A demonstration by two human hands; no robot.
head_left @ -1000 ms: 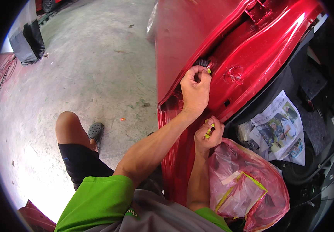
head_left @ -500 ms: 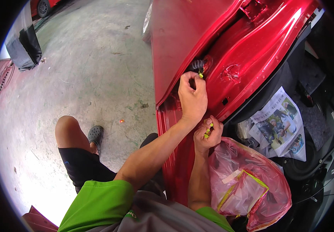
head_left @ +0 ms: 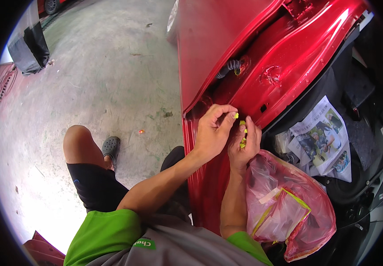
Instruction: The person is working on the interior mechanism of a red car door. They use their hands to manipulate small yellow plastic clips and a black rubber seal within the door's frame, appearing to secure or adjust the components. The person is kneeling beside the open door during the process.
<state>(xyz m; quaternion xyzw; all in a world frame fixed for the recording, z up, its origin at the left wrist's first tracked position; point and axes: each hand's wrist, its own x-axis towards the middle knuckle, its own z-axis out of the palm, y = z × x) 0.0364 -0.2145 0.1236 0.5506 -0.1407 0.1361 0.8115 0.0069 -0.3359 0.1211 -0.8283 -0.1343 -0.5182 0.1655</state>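
My left hand [head_left: 213, 133] pinches a small crumpled piece of yellow-green tape [head_left: 236, 115] between thumb and forefinger. Close beside it, my right hand [head_left: 245, 144] is curled around several more crumpled yellow-green bits [head_left: 243, 132], probably tape too. Both hands hover over the glossy red car body, at the hinge side of an opened red door [head_left: 209, 48]. Beyond them a black ribbed rubber boot [head_left: 232, 66] spans the gap between door and body. Some of the bits in the right hand are hidden by its fingers.
A pinkish plastic bag [head_left: 313, 221] bulges right of my right forearm. Printed newspaper [head_left: 326, 142] lies inside the car at the right, by dark trim and cables. Concrete floor [head_left: 89, 88] stretches to the left, with a black-wrapped object [head_left: 29, 51] standing far off.
My left hand has drawn back from the rubber boot toward my right hand, bringing a yellow-green piece away in its fingertips. My right hand has risen slightly and its fingers have straightened somewhat.
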